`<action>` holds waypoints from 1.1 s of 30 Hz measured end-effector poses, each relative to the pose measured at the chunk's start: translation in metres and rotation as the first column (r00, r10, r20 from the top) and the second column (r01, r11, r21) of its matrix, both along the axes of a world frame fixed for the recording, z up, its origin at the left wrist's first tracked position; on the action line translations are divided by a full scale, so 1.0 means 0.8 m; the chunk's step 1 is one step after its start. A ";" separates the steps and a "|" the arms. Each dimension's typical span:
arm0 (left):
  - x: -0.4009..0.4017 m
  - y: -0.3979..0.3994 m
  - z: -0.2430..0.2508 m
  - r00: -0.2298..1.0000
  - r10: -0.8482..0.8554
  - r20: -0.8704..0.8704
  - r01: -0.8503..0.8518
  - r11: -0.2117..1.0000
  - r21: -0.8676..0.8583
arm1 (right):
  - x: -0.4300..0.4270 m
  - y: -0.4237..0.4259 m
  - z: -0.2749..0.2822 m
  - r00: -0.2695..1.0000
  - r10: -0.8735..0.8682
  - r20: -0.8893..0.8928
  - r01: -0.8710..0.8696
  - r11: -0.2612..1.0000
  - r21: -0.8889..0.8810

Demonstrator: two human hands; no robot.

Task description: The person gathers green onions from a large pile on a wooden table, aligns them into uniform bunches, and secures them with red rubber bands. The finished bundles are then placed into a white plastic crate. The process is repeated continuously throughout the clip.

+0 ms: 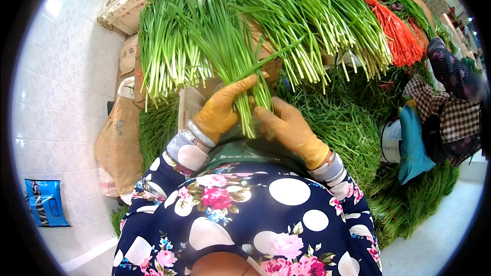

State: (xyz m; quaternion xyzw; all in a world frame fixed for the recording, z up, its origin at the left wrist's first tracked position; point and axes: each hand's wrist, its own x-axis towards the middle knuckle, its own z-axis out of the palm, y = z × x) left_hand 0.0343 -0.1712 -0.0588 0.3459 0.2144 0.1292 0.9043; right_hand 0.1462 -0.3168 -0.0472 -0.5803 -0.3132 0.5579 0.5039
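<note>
My left hand (221, 105), in a yellow rubber glove, is closed around a bunch of green garlic chives (218, 42). The leaves fan away from me, and the pale cut stem ends point down towards my lap. A single long leaf lies crosswise over the bunch, above my left thumb. At the right side of the stems is my right hand (293, 128), gloved the same way. Its thumb and fingers pinch a few stems near their lower ends; the fingertips are partly hidden and blurred.
Cut chives (172, 46) lie in rows on the bench, left and right of the bunch. Red plastic ties (399, 34) hang at the right. Loose greens (337, 130) heap below. A sack (121, 142) stands by the tiled wall (69, 122). Another person's checked sleeve (460, 122) appears at far right.
</note>
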 end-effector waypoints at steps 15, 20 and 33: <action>-0.010 -0.021 0.012 0.991 0.108 -0.078 0.000 0.581 0.814 | 0.017 0.018 -0.031 0.798 -0.378 0.469 0.327 0.926 0.190; 0.005 -0.017 0.016 0.977 0.165 -0.136 -0.113 0.938 0.327 | 0.048 -0.073 -0.070 0.473 -0.070 0.878 0.292 0.953 -0.082; 0.011 -0.008 0.021 0.984 0.088 -0.152 -0.083 0.996 0.044 | 0.011 0.007 0.001 0.922 -0.356 0.152 0.323 0.924 0.206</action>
